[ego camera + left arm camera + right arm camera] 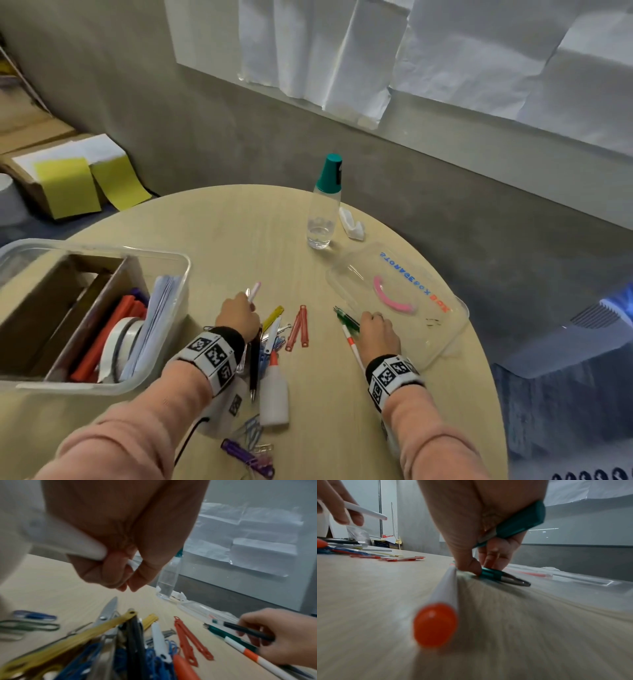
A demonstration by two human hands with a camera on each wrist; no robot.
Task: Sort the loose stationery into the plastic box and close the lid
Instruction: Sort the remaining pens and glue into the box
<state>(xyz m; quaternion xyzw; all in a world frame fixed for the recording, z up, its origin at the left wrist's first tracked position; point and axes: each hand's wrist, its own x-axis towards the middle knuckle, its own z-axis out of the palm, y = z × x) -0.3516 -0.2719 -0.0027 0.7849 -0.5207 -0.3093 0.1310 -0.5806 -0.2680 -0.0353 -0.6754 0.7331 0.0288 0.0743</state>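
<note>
The plastic box (102, 385) at lower left already holds tape and markers; its lid (442, 339) lies off at right. The left hand (238, 320) pinches a white pen (254, 291), the right hand (378, 334) pinches a green pen (346, 318). Clips, scissors and glue (274, 394) remain on the bench (260, 233).

Open plastic box (178, 270) at table's left, lid (442, 342) right, loose stationery (274, 337) between.
</note>
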